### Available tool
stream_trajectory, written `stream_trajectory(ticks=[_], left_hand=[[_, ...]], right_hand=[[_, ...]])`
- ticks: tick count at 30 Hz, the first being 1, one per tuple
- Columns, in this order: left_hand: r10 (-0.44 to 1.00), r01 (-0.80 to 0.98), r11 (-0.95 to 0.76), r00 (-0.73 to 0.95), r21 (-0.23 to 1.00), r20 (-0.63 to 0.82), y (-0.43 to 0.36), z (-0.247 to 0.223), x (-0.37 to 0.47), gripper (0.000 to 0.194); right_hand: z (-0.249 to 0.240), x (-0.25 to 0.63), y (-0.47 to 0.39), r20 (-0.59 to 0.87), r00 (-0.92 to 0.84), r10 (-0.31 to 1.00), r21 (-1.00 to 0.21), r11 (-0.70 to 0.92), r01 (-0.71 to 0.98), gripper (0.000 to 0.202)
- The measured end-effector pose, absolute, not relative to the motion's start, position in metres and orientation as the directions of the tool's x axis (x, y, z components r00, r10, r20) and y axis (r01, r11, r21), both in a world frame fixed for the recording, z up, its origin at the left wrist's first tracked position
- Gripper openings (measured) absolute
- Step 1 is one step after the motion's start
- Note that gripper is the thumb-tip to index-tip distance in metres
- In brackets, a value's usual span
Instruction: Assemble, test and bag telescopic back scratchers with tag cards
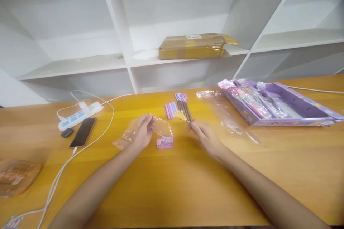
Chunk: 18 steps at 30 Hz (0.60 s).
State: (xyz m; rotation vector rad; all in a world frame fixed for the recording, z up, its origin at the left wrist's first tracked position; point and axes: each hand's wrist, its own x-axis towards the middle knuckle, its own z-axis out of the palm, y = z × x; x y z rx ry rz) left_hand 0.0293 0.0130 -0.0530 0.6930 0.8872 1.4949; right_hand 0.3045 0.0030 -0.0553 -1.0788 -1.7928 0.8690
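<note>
My left hand (144, 131) is closed on the edge of a clear plastic bag (129, 134), which spreads to both sides of the fingers. Small pink and purple printed cards (164, 142) lie just right of that hand, by the bag's lower corner. My right hand (202, 134) pinches the rod of what looks like a back scratcher with a yellow claw-like head (180, 115), blurred by motion. Behind it, several similar sticks with blue and pink curved heads (181, 97) lie side by side. Left of them is a row of short pink and blue tubes (170, 110).
A purple open box (295, 120) holding packaged items stands at right, with a clear plastic sleeve (228, 112) beside it. At left are a power strip (80, 115), a phone (83, 132), white cables and an orange packet (18, 177). A taped carton (192, 47) sits on the shelf.
</note>
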Motion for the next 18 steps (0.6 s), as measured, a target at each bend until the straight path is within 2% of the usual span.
stream_trajectory(ticks=[4,9,12,15,18], left_hand=[[0.978,-0.560,-0.043,-0.192,0.827,-0.079,0.014,-0.055,0.030,0.032],[0.949,-0.557,-0.111,-0.306,0.823,-0.079,0.015,-0.052,0.030,0.035],[0.944,-0.531,-0.127,-0.323,0.838,-0.061,0.016,-0.050,0.029,0.038],[0.949,-0.484,-0.126,-0.314,0.866,-0.038,0.015,-0.049,0.030,0.037],[0.955,-0.418,-0.119,-0.296,0.900,-0.012,0.007,-0.049,0.034,0.034]], right_hand=[[-0.059,0.304,0.002,0.428,-0.361,0.829,-0.713,0.555,0.428,0.040],[-0.068,0.305,0.004,0.566,-0.454,0.689,-0.545,0.725,0.421,0.018],[-0.068,0.307,0.002,0.678,-0.421,0.603,-0.454,0.793,0.406,0.009],[-0.067,0.307,-0.002,0.712,-0.374,0.594,-0.452,0.796,0.402,0.011],[-0.063,0.302,-0.007,0.654,-0.345,0.673,-0.551,0.736,0.394,0.016]])
